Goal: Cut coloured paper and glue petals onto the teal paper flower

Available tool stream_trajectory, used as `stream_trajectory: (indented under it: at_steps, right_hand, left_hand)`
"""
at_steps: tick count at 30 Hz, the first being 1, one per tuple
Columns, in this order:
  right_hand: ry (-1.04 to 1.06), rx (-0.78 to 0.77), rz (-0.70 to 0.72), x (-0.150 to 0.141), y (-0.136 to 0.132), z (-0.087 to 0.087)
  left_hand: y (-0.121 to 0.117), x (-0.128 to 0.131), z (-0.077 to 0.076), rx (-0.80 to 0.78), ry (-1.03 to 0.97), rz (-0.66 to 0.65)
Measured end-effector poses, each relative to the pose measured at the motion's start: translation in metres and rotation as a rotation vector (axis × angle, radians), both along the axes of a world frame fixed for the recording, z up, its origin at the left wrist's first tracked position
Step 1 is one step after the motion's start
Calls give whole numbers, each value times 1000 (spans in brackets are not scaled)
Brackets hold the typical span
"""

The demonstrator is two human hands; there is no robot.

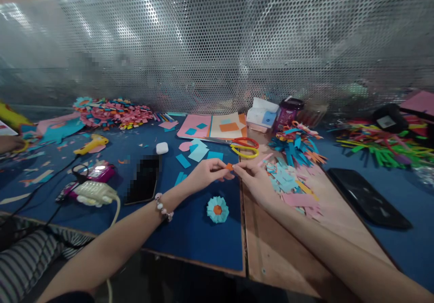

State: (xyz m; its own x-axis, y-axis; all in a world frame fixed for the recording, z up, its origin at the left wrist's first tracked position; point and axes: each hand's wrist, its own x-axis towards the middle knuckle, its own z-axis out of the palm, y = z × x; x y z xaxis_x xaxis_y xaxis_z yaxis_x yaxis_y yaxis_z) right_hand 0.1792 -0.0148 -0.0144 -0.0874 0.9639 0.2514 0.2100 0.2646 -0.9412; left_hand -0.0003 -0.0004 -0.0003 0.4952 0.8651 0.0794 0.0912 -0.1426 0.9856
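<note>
Orange paper links both hands near board's edge.

Dimly lit; glaring in streaks off the perforated screen at eleven o'clock; darkest at six, below the table; softly blurred toward nine; pixelated over the phone at eight.

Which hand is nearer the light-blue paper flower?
Left. The left hand is just beyond the light-blue paper flower; the right hand is also beyond it, but farther off to the right.
</note>
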Motion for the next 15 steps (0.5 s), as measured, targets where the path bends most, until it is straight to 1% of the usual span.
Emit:
stream_trajectory:
  at_steps: [6, 8, 10, 13, 15]
  right_hand:
    - [-80, 103, 72, 2, 1, 0]
    - [-110, 149, 77, 3, 0, 0]
    - [-124, 220, 61, 3, 0, 2]
    - [-148, 339, 35, 4, -2, 6]
    - [-185, 405, 26, 4, -3, 7]
  left_hand:
    - [0, -1, 1, 8, -8, -4]
    - [1, -1, 0, -30, -30, -5]
    - [2, -1, 0, -155, -78, -18]
    - [4, -2, 1, -423, -153, -81]
    - [4, -2, 4, -527, -177, -123]
